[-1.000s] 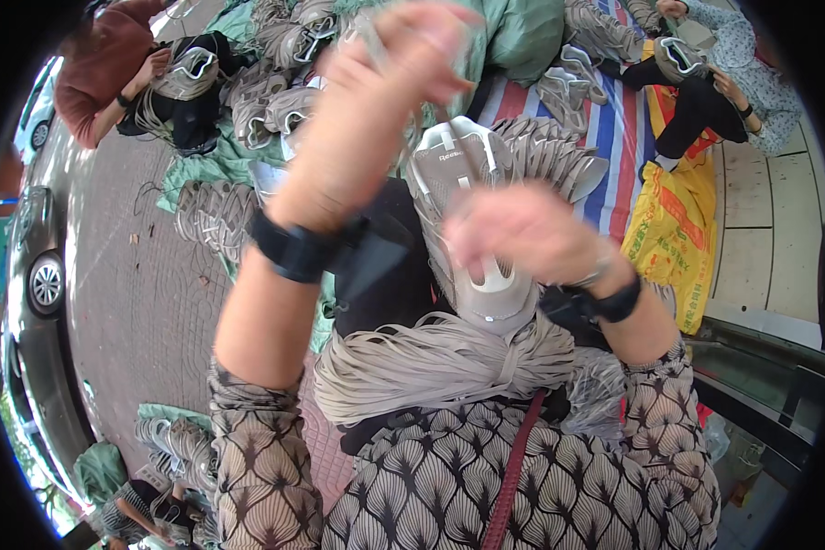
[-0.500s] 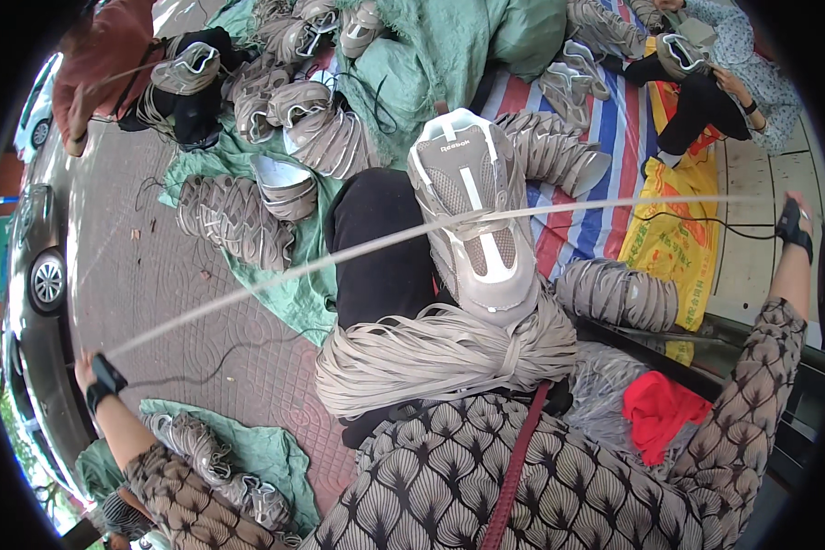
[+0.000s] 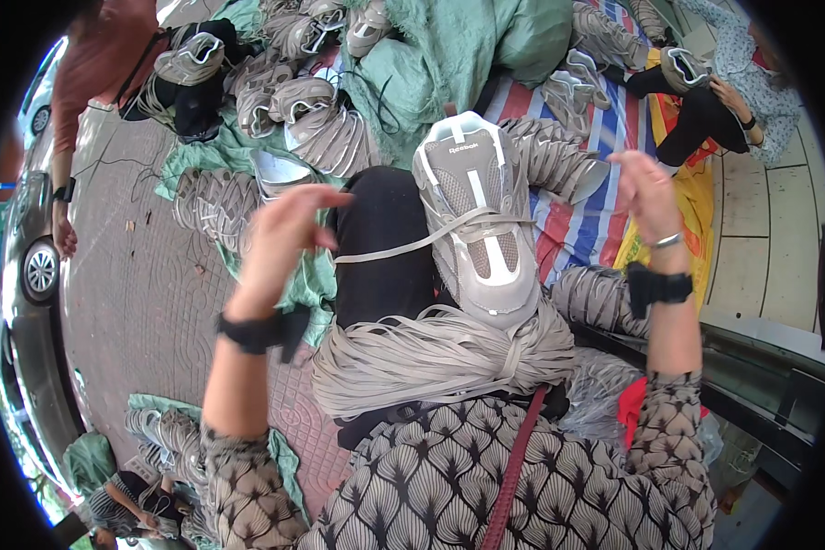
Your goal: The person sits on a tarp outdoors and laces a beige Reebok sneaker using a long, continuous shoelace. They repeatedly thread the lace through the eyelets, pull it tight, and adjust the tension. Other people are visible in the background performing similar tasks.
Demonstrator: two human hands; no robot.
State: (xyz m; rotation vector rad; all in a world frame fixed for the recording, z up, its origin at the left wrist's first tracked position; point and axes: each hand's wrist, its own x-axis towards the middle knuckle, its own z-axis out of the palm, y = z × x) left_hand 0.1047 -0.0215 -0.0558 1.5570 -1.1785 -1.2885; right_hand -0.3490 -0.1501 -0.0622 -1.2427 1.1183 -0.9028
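Note:
A grey-beige sneaker upper point(image 3: 472, 261) with white stripes lies toe toward me beside my black-clad leg point(image 3: 383, 247). A flat pale lace point(image 3: 399, 249) crosses its front and trails left over the leg, slack. My left hand point(image 3: 289, 229) hovers left of the leg, thumb and fingers apart, close to the lace's left end but with no visible hold on it. My right hand point(image 3: 649, 197) is raised right of the sneaker upper, fingers bent and apart, slightly blurred, with nothing visible in them. A thick bundle of pale laces point(image 3: 431, 357) rests across my lap.
Stacked sneaker uppers point(image 3: 215, 203) lie on green cloth at left, others point(image 3: 600, 295) at right. Green sacks point(image 3: 449, 55) stand beyond, by a striped sheet point(image 3: 573, 215). Two people sit with sneaker uppers at the upper left and right. A parked car point(image 3: 41, 321) stands at far left.
Both hands have come inward from far out at the sides. The lace, stretched taut across the view before, is now slack over the sneaker upper and leg.

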